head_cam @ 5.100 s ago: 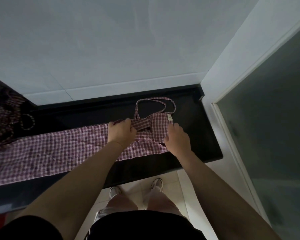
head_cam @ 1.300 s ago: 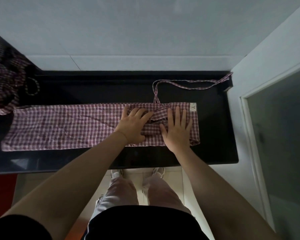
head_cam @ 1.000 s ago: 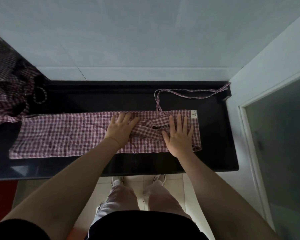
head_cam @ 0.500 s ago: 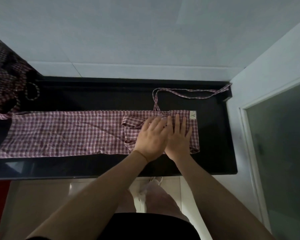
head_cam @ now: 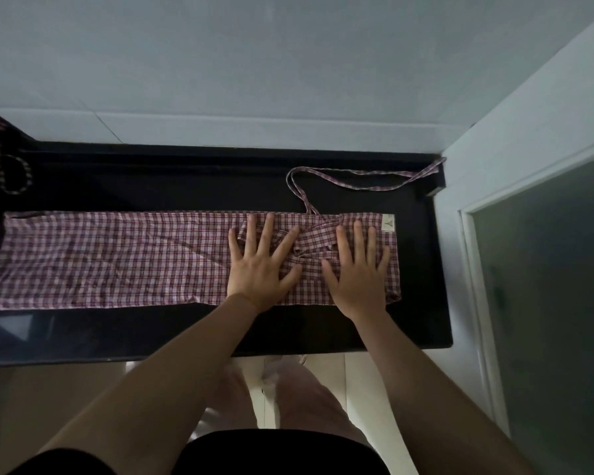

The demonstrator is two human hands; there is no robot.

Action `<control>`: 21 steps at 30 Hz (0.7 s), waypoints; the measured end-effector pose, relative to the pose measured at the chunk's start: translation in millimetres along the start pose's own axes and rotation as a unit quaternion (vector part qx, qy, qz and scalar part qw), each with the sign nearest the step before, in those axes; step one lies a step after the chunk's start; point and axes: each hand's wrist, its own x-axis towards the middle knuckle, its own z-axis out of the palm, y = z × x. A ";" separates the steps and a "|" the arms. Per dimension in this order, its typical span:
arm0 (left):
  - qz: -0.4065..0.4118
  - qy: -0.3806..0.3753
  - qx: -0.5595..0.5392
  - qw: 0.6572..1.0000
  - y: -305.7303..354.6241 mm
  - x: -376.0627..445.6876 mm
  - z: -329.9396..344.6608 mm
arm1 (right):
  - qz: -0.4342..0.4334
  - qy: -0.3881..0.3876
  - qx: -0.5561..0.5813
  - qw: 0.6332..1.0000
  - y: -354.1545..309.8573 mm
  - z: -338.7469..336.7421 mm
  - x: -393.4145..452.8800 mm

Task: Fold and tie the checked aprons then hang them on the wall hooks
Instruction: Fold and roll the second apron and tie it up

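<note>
black counter [head_cam: 422, 323] under a pale wall, with the checked apron [head_cam: 117, 262] folded into a long strip running left to right along it. both hands lie flat on its right end, fingers straight and spread, gripping nothing — left hand [head_cam: 259, 265] just beside the right hand [head_cam: 359, 272]. nearly all the free length stretches away to the left, so the left hand is nearer it. its neck strap [head_cam: 357, 181] loops toward the back — untied, i'd say.
</note>
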 end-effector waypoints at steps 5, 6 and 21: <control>0.019 0.000 -0.002 1.000 12.4 10.8 0.9 | 0.010 0.008 -0.012 1.000 14.8 -0.8 2.2; 0.027 0.003 -0.005 1.000 12.6 12.2 0.8 | 0.010 0.009 -0.014 1.000 17.5 -2.0 3.4; -0.135 0.001 -0.049 0.990 -171.0 -71.0 -22.8 | -0.029 0.088 -0.009 0.996 -147.9 -63.2 21.9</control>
